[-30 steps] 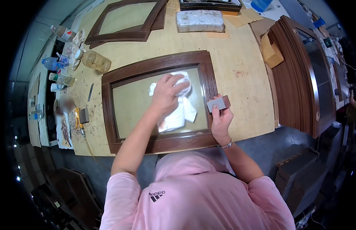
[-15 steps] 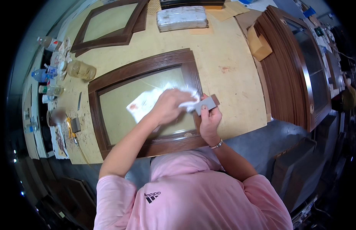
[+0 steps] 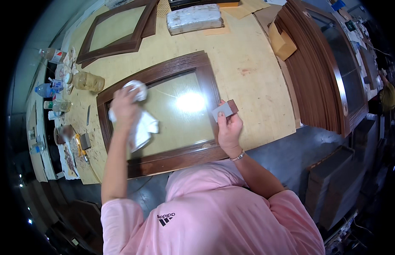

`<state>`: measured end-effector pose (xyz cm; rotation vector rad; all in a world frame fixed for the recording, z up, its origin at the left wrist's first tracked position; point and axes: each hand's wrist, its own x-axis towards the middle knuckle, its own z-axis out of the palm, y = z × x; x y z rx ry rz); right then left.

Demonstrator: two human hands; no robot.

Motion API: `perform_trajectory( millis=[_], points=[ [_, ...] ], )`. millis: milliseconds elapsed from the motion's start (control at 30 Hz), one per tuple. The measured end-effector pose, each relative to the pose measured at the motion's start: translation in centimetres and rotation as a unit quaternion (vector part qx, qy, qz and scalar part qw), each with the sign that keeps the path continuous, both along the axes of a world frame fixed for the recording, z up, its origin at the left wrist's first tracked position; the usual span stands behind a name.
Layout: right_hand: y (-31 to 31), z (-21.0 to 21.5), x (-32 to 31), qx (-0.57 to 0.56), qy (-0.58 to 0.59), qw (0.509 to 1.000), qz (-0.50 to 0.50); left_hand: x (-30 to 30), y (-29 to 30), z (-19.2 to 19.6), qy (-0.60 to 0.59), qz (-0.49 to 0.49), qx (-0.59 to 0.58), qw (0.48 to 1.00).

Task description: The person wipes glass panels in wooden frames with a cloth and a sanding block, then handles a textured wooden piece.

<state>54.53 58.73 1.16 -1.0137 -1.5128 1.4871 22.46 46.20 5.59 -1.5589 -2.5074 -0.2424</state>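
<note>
Left hand (image 3: 126, 107) blurred, hiding part of white cloth (image 3: 145, 127). Black box (image 3: 193, 4) cut off by upper edge.

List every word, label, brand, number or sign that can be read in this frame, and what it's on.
Pink shirt: dark logo with a short word; brand lettering not copied here.
Clear bottle, upper left: red-and-white label, too small to read.
Blue bottle: its label, too small to read.
White cloth, grey block: none that I can make out.
</note>
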Motion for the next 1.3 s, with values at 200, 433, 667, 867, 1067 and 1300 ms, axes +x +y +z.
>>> perform_trajectory(
  millis=[200,433,667,867,1067,1300],
  points=[
    [-0.2,0.1,-0.6,0.005,0.018,1.0,0.006,-2.1,-2.2,0.4,-0.257,0.132,0.175,0.941],
    [-0.2,-0.2,-0.4,-0.018,0.019,1.0,-0.016,18.6,0.2,-0.2,-0.201,-0.274,0.001,0.941],
    [-0.3,0.3,-0.9,0.004,0.027,1.0,0.005,15.7,-5.0,2.3,-0.285,-0.14,-0.003,0.948],
    [0.2,0.0,-0.7,-0.006,0.015,1.0,-0.002,21.8,-4.5,1.0,-0.29,-0.238,0.036,0.926],
    [-0.2,0.3,-1.1,0.025,0.001,1.0,-0.009,14.5,-13.6,2.3,-0.263,-0.011,0.023,0.964],
    [0.3,0.2,-1.2,0.022,0.029,0.999,-0.032,19.8,-11.5,0.7,-0.264,-0.211,0.041,0.94]
  ],
)
